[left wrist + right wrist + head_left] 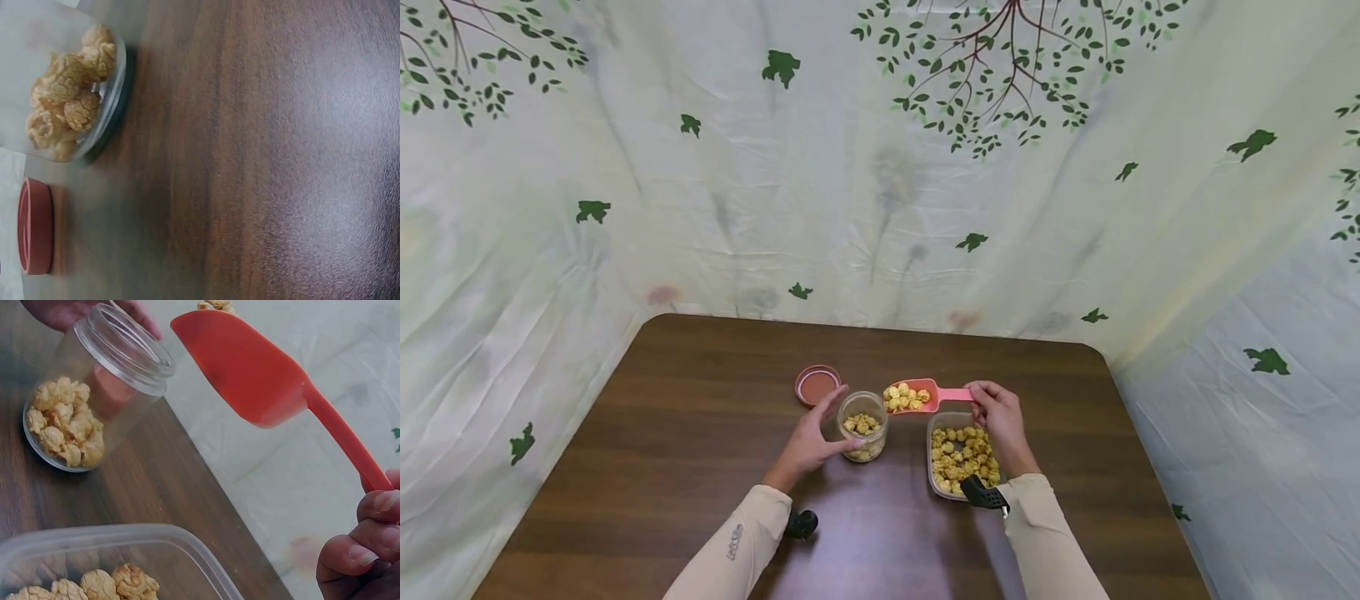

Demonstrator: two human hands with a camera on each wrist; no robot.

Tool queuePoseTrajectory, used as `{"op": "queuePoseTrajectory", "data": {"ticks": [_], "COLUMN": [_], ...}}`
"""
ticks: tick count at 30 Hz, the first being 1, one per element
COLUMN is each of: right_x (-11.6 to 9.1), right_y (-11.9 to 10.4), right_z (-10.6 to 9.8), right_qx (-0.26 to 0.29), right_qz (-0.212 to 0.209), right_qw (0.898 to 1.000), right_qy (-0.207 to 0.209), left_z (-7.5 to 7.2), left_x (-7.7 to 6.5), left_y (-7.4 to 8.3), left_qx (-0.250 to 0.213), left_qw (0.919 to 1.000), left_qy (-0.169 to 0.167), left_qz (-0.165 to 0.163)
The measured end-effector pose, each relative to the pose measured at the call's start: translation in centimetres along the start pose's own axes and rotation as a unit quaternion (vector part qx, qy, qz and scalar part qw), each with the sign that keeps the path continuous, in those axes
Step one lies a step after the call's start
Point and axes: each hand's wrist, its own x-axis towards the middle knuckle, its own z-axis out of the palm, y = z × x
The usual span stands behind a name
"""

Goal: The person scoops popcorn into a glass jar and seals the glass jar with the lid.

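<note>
My right hand (1002, 419) grips the handle of a red scoop (250, 372), fingers curled round its end. Popcorn (906, 397) fills the scoop's bowl, which is held level with its tip close to the mouth of a clear jar (134, 353). The jar stands upright with popcorn (67, 425) in its lower part. From the left side my left hand (808, 446) holds the jar between thumb and fingers. Below the scoop, a clear plastic tub (931, 467) contains more popcorn, partly hidden by the right hand and wrist.
A red-brown jar lid (817, 386) lies on the brown wooden table (700, 433), behind and left of the jar. Past the table's far edge hangs a pale curtain (820, 208) printed with leaves and branches.
</note>
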Motion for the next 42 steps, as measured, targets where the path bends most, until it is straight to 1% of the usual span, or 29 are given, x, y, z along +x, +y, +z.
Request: {"op": "queuePoseTrajectory", "data": {"ticks": [3,8,11,13,16,20,27,32,34,40,42], "right_x": [0.0,0.0,0.0,-0.1,-0.2,-0.3,-0.3,-0.2,-0.2,-0.6,-0.7], "right_y": [0.0,0.0,0.2,0.3,0.5,0.7,0.7,0.6,0.5,0.1,-0.1], "right_z": [0.4,1.1,1.5,1.7,1.9,2.1,2.6,2.8,2.9,3.0,3.1], "right_qx": [-0.005,-0.007,-0.005,-0.006,-0.013,-0.022,-0.038,-0.044,-0.045,-0.063,-0.072], "right_qz": [-0.004,-0.008,-0.006,-0.005,-0.004,-0.010,-0.009,-0.023,-0.031,-0.045,-0.048], "right_qw": [1.000,1.000,1.000,1.000,1.000,1.000,0.999,0.999,0.998,0.997,0.996], "right_qy": [-0.002,-0.003,-0.005,-0.008,-0.011,-0.013,-0.014,-0.015,-0.013,-0.015,-0.015], "left_z": [0.3,1.0,1.2,1.3,1.4,1.4,1.3,1.2,1.2,0.8,0.7], "left_x": [0.1,0.6,0.8,0.8,0.8,0.9,0.9,0.9,0.9,0.4,0.3], "left_y": [-0.7,-3.3,-4.6,-5.0,-5.2,-5.3,-5.3,-5.0,-4.7,-2.4,-2.0], "left_qx": [0.000,-0.018,-0.014,-0.016,-0.036,-0.065,-0.080,-0.088,-0.089,-0.079,-0.080], "left_qw": [1.0000,0.9997,0.9997,0.9994,0.9986,0.9971,0.9959,0.9949,0.9946,0.9951,0.9950], "left_qy": [0.001,0.014,0.019,0.020,0.016,0.005,0.000,-0.001,-0.004,-0.016,-0.018], "left_qz": [0.007,0.006,-0.010,-0.022,-0.035,-0.040,-0.042,-0.050,-0.054,-0.056,-0.057]}}
